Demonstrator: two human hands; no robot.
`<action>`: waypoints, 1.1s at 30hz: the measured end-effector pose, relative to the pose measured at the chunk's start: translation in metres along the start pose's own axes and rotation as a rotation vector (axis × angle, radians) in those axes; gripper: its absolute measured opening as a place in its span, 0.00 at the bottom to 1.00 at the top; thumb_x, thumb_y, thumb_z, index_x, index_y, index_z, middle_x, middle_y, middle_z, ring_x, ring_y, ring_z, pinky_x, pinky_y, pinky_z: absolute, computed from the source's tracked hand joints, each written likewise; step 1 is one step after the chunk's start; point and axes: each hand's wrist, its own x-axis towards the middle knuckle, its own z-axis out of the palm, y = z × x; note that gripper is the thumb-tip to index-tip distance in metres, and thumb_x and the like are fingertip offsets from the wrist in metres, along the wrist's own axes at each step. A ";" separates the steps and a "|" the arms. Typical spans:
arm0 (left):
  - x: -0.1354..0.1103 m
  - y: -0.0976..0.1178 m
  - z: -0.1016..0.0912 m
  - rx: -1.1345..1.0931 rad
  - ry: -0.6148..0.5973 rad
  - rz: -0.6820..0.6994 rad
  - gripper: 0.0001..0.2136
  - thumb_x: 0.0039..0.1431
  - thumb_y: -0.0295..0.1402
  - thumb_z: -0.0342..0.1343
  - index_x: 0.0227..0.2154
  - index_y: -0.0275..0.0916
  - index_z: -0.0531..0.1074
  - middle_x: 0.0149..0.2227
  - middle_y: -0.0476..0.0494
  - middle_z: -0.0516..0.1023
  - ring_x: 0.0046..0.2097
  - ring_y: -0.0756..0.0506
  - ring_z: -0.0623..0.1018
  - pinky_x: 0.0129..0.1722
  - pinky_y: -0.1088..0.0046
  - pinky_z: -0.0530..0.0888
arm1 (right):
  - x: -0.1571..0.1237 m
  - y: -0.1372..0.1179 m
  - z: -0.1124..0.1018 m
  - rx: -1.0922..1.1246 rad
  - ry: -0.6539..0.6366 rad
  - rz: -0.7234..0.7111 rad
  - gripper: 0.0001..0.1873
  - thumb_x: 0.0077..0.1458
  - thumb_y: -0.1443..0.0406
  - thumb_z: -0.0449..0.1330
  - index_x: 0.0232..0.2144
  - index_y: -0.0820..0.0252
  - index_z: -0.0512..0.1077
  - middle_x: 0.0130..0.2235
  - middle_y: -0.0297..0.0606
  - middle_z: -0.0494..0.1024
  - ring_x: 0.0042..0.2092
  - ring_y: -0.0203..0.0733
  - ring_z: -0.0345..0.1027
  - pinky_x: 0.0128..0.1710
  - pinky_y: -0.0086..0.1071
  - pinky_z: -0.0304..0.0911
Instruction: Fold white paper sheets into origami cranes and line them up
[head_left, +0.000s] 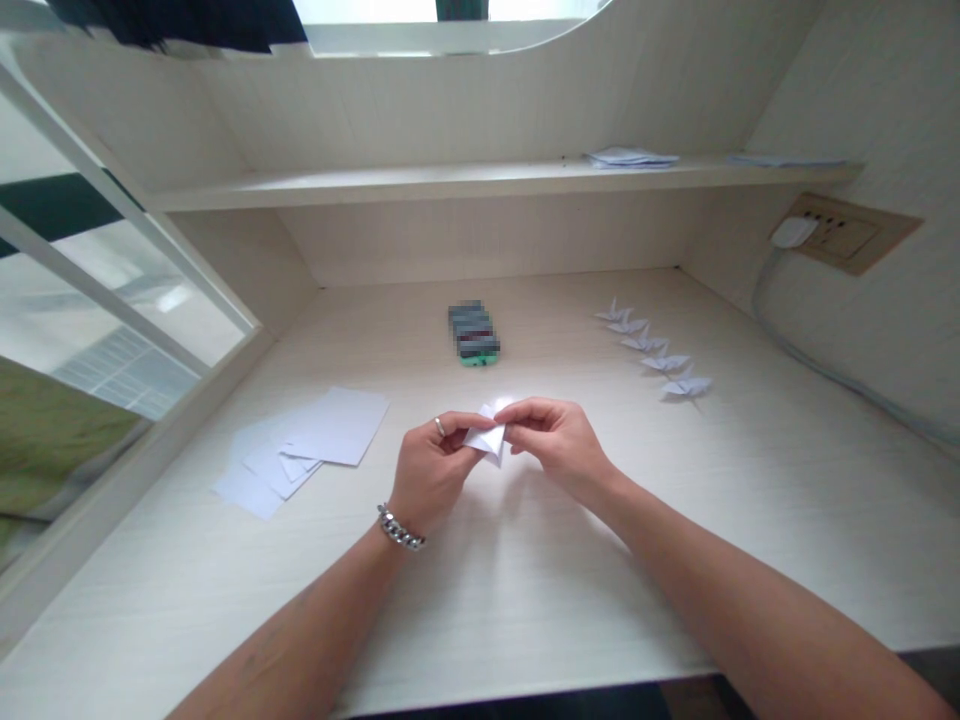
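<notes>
Between both hands is a small piece of folded white paper (487,440), held just above the desk near its middle. My left hand (431,470), with a ring and a chain bracelet, pinches its left side between thumb and fingers. From the right, my right hand (559,440) grips the upper right edge of the same paper with thumb and forefinger. Part of the paper is hidden behind the fingertips. Off to the right, several folded paper cranes (664,362) stand in a slanting row. Loose white paper sheets (337,425) lie overlapping on the left.
A blurred dark object with a green end (474,335) lies beyond my hands. Above the desk (480,610) runs a shelf (420,188) bearing a paper stack (631,157). On the right wall, a white plug (793,233) sits in a socket, its cable (832,375) trailing down.
</notes>
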 end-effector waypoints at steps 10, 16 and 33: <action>0.004 -0.001 -0.001 -0.070 -0.053 -0.197 0.12 0.52 0.41 0.63 0.28 0.34 0.76 0.23 0.48 0.76 0.25 0.52 0.71 0.24 0.79 0.67 | -0.001 0.000 0.001 -0.085 -0.047 0.064 0.12 0.46 0.59 0.66 0.30 0.63 0.77 0.28 0.36 0.77 0.29 0.34 0.68 0.28 0.29 0.65; 0.003 -0.001 0.000 -0.068 -0.055 -0.198 0.13 0.51 0.40 0.64 0.28 0.34 0.76 0.26 0.45 0.78 0.27 0.50 0.74 0.26 0.77 0.70 | -0.002 0.000 0.002 -0.138 -0.071 0.068 0.13 0.47 0.58 0.66 0.30 0.63 0.76 0.28 0.35 0.76 0.28 0.34 0.67 0.28 0.28 0.64; 0.001 0.002 0.000 -0.525 -0.093 -0.290 0.12 0.54 0.39 0.62 0.34 0.33 0.77 0.32 0.42 0.80 0.33 0.46 0.78 0.35 0.68 0.77 | -0.002 -0.004 0.000 -0.093 -0.042 0.078 0.12 0.48 0.58 0.64 0.30 0.62 0.74 0.27 0.34 0.75 0.28 0.35 0.68 0.27 0.28 0.64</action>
